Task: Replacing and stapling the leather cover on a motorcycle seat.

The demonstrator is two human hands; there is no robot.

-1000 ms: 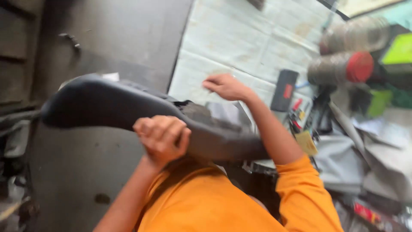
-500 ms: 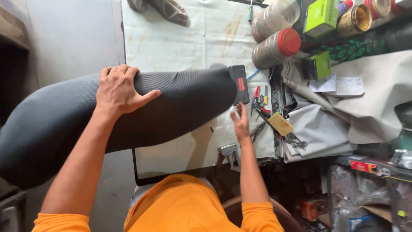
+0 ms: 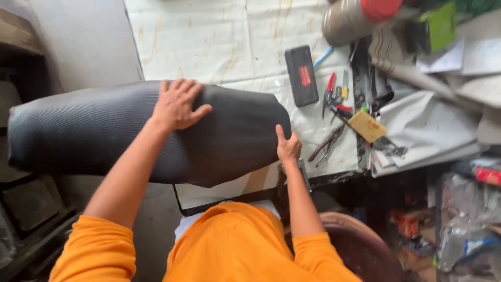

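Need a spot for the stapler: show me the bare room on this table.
The white table sheet is bare beyond the black seat, left of the black case. Right of the case it is crowded: pliers, red-handled tools, a yellow block, grey sheeting. The right hand grips the seat's end.

Black flat case (image 3: 301, 75) lying on my stained white table cover (image 3: 209, 36); pliers (image 3: 326, 143), red-handled cutters (image 3: 330, 89) beside; red-capped jar (image 3: 355, 18) lying behind.
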